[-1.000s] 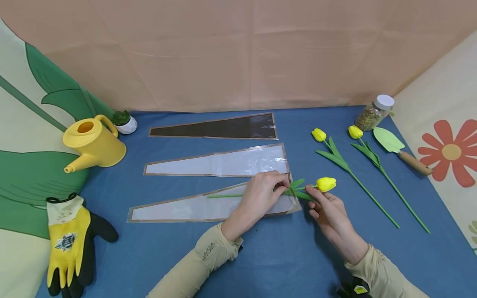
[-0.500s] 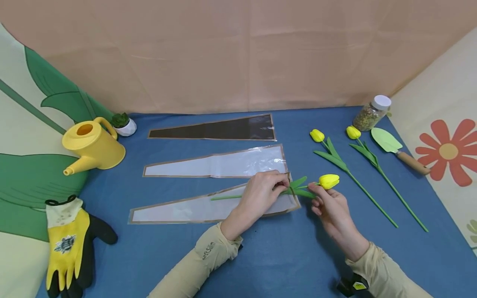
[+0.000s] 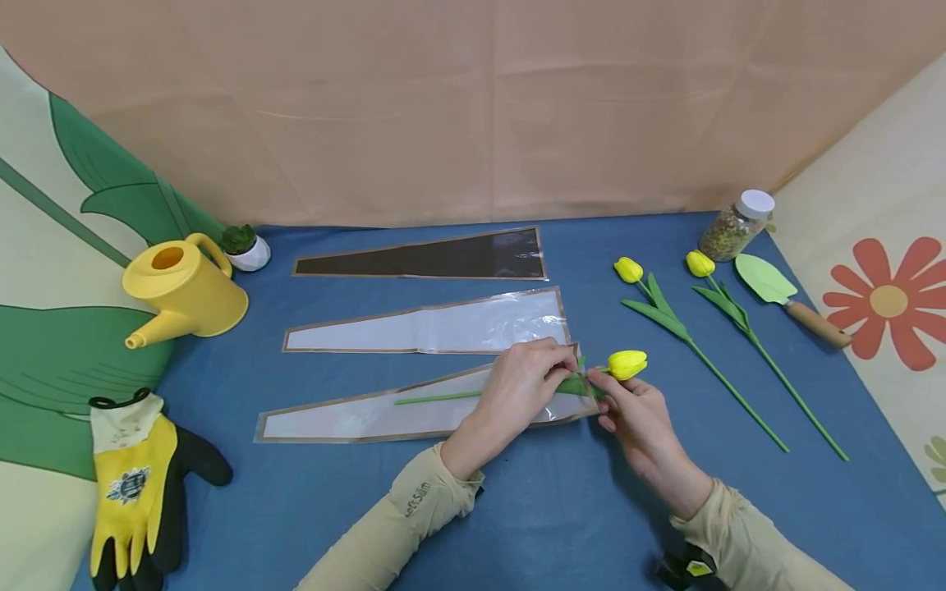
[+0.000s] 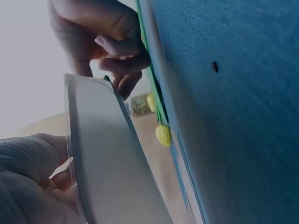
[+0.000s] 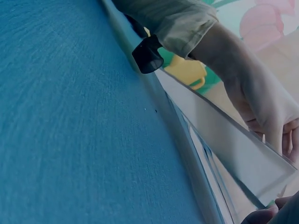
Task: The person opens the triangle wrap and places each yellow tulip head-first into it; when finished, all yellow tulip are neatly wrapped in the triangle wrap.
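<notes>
A yellow artificial tulip (image 3: 626, 364) lies with its green stem and most of its leaves inside the nearest clear sleeve (image 3: 325, 420), a tapered white one with a brown border. Its bloom sticks out past the wide right end. My left hand (image 3: 515, 387) pinches the upper edge of that sleeve at its mouth, which lifts the wide end off the table. Just below the bloom, my right hand (image 3: 641, 423) pinches the stem, fingertips right at the sleeve's mouth. In the left wrist view the raised sleeve (image 4: 107, 149) stands between both hands.
Behind lie another white sleeve (image 3: 369, 332) and a black one (image 3: 443, 256). Two tulips (image 3: 691, 336) rest at right, near a trowel (image 3: 769, 279) and a jar (image 3: 735, 226). On the left are a yellow watering can (image 3: 188, 287), a potted succulent (image 3: 247, 248) and work gloves (image 3: 136, 484).
My right hand has moved left with the tulip, sliding its stem and leaves deeper into the sleeve. The left hand has stayed at the sleeve's mouth.
</notes>
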The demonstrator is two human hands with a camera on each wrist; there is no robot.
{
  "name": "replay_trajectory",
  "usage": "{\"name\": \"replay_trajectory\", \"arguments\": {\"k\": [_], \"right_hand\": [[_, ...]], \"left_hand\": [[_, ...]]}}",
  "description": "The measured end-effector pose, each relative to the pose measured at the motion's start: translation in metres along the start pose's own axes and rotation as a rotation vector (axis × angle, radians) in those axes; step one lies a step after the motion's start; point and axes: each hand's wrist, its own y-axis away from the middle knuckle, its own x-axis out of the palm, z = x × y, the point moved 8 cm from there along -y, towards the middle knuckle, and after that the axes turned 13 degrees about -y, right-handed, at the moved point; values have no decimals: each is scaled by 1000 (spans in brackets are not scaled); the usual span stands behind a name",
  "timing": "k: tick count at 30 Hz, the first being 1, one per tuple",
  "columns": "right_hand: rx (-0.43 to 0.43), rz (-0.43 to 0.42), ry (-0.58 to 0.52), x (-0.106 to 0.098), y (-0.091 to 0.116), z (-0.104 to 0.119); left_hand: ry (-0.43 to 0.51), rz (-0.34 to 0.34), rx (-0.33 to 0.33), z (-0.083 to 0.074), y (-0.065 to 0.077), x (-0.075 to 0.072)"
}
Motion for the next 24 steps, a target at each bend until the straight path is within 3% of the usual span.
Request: {"name": "replay_trajectory", "arguments": {"k": [15,24], "right_hand": [[3,58,11,8,3,-11],[-49,83,103,3,0,-6]], "left_hand": [[5,17,3,-3,2,5],[17,-9,-5,0,3,2]]}}
